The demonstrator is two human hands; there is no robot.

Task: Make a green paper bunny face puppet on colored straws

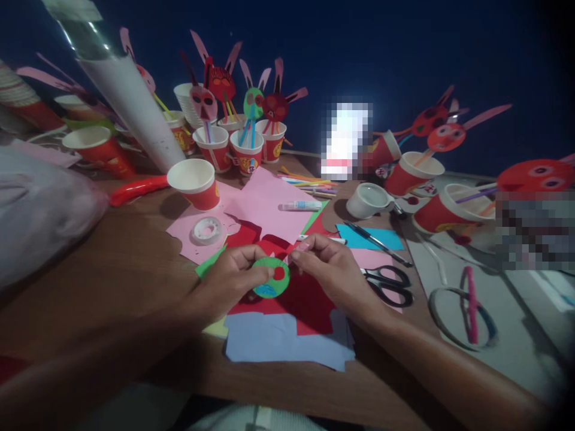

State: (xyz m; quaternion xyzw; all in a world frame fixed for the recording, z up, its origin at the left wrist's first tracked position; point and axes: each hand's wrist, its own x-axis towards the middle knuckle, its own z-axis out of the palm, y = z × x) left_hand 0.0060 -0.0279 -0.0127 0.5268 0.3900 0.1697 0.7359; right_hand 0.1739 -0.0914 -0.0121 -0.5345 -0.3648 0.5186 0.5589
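Note:
My left hand (238,269) holds a round green paper disc (271,261) by its left side, thumb on top. The disc bears a red circle and a blue patch at its lower edge. At the disc's upper right, my right hand (326,266) is closed in a pinch on a small pink paper piece (302,246). Both hands are above red paper (309,305) at the table's middle. Light blue paper (265,341) lies in front, nearest the body. Just right of my right hand are black-handled scissors (390,284).
A tape roll (206,230), a red paper cup (195,185) and pink paper (274,203) lie beyond my hands. Cups with paper rabbit heads (254,103) line the back. A white mug (368,200), pen (380,242) and headband (470,305) stand or lie right; a plastic bag (45,209) is left.

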